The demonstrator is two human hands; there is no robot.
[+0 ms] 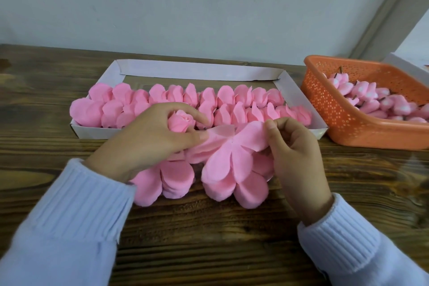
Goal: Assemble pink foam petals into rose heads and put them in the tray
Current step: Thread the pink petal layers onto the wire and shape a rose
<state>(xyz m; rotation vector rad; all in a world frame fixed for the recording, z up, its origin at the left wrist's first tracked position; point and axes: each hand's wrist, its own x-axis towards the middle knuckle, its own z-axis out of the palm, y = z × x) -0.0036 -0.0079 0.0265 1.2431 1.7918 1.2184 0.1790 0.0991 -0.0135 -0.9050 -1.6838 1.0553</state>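
Left grip [148,137] is curled round a tight pink rosebud [180,122], thumb and forefinger cradling it just in front of the tray, while the right grip [294,153] pinches one lobe of a flat, flower-shaped petal sheet [234,153] and lifts it off its stack! The job now, I'd say, is seating that sheet under the bud: aim for the centre where the lobes meet, keep the pinch light so the thin foam doesn't crease or tear, and peel one layer only. The sheet looks soft and matte, with rounded, overlapping lobes. Two petal stacks [167,181] lie on the dark, grained wooden tabletop [209,227] beneath the hands. Beyond, the white cardboard tray [290,90] holds two rows of finished rose heads [222,97], its far strip bare. To the right, a perforated orange basket [348,109] carries more buds [371,97].
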